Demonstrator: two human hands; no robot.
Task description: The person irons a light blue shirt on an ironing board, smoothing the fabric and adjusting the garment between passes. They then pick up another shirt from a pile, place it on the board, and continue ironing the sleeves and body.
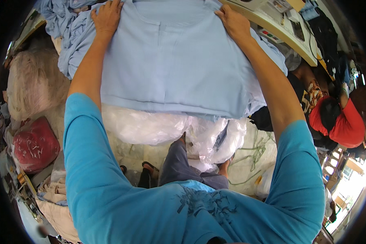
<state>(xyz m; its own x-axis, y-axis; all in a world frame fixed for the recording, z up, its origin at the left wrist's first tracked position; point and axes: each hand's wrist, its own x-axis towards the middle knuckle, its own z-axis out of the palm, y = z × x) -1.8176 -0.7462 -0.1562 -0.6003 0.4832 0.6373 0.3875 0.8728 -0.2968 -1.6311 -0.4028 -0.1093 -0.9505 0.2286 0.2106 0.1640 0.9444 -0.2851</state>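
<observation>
While gripping one shoulder of a pale blue garment [166, 69] with the right hand [234, 22], lays the left hand [106, 19] on the other. Cannot tell whether clenched there. Spreads it before the body over bulging clear plastic [146, 127], partly hidden. Has heaped blue fabric [75, 46] at left and a cluttered counter [300, 46] at right, both cut off above.

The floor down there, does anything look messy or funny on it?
Yes, a little: thin green cord lies in loose, straggly loops on the pale floor, just right of the person's right foot. It looks odd because it isn't coiled or bundled. I can't see any spill there.
</observation>
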